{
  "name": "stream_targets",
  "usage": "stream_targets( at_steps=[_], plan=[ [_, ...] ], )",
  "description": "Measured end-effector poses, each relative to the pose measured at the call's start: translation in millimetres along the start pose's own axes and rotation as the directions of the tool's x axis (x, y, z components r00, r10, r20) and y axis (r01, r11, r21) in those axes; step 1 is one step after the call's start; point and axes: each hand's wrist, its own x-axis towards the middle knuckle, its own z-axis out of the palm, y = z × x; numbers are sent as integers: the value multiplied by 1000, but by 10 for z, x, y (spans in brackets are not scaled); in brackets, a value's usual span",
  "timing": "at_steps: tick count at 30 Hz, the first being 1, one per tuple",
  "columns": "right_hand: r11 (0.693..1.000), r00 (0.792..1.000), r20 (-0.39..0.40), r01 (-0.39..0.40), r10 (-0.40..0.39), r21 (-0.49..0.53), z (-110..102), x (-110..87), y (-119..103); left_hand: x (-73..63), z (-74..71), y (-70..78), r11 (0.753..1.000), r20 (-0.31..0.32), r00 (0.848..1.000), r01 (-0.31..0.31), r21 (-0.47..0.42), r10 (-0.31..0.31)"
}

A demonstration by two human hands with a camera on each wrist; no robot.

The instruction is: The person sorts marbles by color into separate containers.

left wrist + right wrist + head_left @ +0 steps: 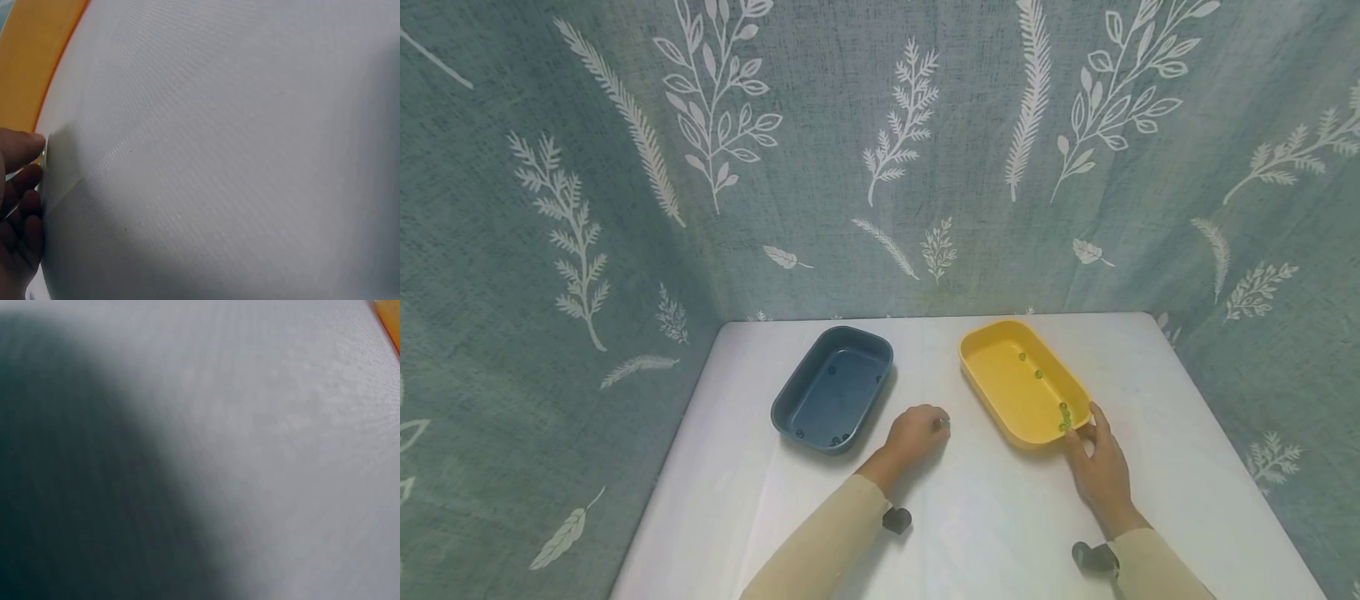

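My left hand (916,435) is between the two trays, thumb and forefinger pinching a small, clear glass marble (944,420). In the left wrist view only a glint of the marble shows between the thumb and fingertip. At the near right corner of the yellow tray (996,392), my right hand (1101,475) grips the rim, thumb on the near side and fingers along the right. Several small marbles (1064,415) lie inside that tray, most of them bunched by this corner. The right wrist view shows no hand.
A dark blue tray (832,400) stands to the left, with several marbles (800,434) scattered along its bottom. Both trays rest on a white table (985,525). Patterned green fabric (850,150) rises behind the table and along both sides.
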Motion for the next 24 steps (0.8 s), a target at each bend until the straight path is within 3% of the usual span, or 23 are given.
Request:
stream_targets(
  at_steps=[7, 24],
  plan=[
    [999, 999, -17, 36, -36, -9, 6, -2, 7, 17, -2, 15, 999, 22, 1000, -1, 45, 0],
    [1000, 1000, 5, -5, 5, -6, -13, -6, -19, -57, -97, 23, 1000, 37, 999, 19, 5, -19]
  ],
)
